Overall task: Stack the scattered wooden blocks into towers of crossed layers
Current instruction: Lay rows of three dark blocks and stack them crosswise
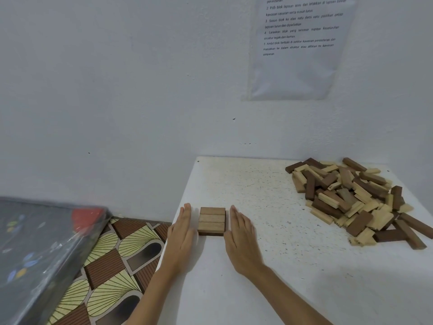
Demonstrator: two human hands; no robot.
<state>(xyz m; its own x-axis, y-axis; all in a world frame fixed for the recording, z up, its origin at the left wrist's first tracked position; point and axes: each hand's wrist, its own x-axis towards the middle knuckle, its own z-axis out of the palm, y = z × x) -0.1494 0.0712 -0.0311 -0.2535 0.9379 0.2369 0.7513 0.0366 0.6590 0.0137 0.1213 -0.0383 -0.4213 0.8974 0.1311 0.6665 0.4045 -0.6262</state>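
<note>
A low stack of wooden blocks (212,220) sits near the left edge of the white table (257,188). Its top layer is three light brown blocks side by side, and a darker layer shows beneath. My left hand (181,233) lies flat with straight fingers against the stack's left side. My right hand (241,233) lies flat with straight fingers against its right side. Neither hand holds a block. A loose pile of light and dark wooden blocks (353,198) lies at the table's far right.
The table stands against a white wall with a printed instruction sheet (300,43) above it. To the left, lower down, are a patterned floor mat (112,266) and a plastic-wrapped dark bundle (39,249). The table's left edge runs close to my left hand.
</note>
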